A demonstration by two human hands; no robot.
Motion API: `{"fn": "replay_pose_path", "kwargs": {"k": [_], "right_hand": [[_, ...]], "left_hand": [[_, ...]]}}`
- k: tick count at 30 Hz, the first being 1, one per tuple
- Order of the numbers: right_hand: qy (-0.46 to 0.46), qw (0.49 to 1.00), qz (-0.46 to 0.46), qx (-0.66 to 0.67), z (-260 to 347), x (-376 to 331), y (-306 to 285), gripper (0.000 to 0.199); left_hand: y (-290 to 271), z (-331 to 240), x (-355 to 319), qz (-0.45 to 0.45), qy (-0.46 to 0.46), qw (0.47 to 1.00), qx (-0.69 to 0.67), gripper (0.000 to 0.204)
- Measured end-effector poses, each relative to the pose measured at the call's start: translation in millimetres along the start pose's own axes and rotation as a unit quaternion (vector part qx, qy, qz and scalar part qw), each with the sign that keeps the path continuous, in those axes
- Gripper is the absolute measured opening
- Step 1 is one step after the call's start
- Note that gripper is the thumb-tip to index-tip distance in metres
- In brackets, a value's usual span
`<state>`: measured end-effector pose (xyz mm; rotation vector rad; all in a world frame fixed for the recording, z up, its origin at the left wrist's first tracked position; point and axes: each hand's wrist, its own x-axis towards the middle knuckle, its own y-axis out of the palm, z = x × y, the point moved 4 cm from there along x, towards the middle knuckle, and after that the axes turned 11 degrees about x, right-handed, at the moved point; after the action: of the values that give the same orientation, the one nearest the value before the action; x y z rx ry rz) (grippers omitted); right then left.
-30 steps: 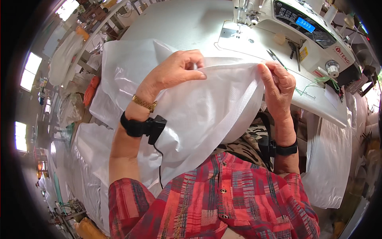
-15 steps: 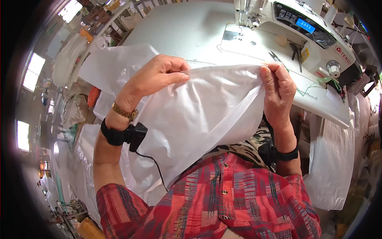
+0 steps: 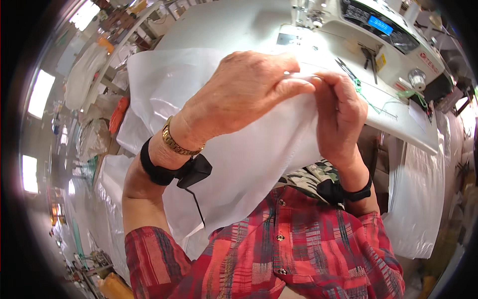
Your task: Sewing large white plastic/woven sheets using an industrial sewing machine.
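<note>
A large white plastic-like sheet [image 3: 239,159] hangs from my hands over my lap and spreads left across the table. My left hand [image 3: 249,92] pinches its upper edge between thumb and fingers, close beside the other hand. At the sheet's upper right corner my right hand [image 3: 341,112] is closed on the same edge, fingers curled. Just beyond both hands stands a white sewing machine [image 3: 398,42], its needle area [image 3: 301,37] lit brightly. The edge between my fingertips is partly hidden.
On the white tabletop [image 3: 214,30] right of my hands lie dark-handled snips [image 3: 348,70], a dark tool [image 3: 369,59] and green thread [image 3: 371,102]. More white sheets [image 3: 416,199] hang at the right. An orange bundle [image 3: 118,114] sits to the left, near a rack.
My left hand has slid right along the sheet's edge until almost meeting my right hand. The sheet's top edge, stretched before, is now gathered between them. The right hand has barely moved.
</note>
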<state>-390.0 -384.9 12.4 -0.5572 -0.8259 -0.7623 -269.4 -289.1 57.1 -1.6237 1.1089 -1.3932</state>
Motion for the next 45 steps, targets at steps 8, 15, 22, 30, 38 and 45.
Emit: {"fn": "replay_pose_path", "kwargs": {"k": [8,15,22,30,38,45], "right_hand": [[0.035,0.999,0.019,0.017,-11.9,10.3,7.8,0.011],[-0.24,0.951,0.195,-0.013,-14.7,-72.3,31.4,0.024],[-0.111,0.886,0.381,-0.241,-113.8,-139.5,70.9,0.022],[0.378,0.921,0.066,0.07,-158.3,-145.4,47.5,0.027],[0.234,0.939,0.208,0.141,-195.4,-163.6,103.8,0.048],[0.217,0.766,0.584,0.155,-186.9,-214.0,170.3,0.043]], "left_hand": [[9.9,37.2,6.6,0.006,-0.053,0.985,-0.166,0.024],[-4.2,101.3,20.5,-0.068,-0.068,0.984,-0.149,0.023],[9.8,114.1,36.3,-0.062,-0.072,0.982,-0.164,0.022],[-7.0,114.4,37.8,-0.073,-0.113,0.978,-0.158,0.024],[-30.0,82.4,23.1,-0.096,-0.08,0.982,-0.14,0.031],[-43.7,77.9,27.4,-0.075,-0.119,0.98,-0.143,0.03]]}}
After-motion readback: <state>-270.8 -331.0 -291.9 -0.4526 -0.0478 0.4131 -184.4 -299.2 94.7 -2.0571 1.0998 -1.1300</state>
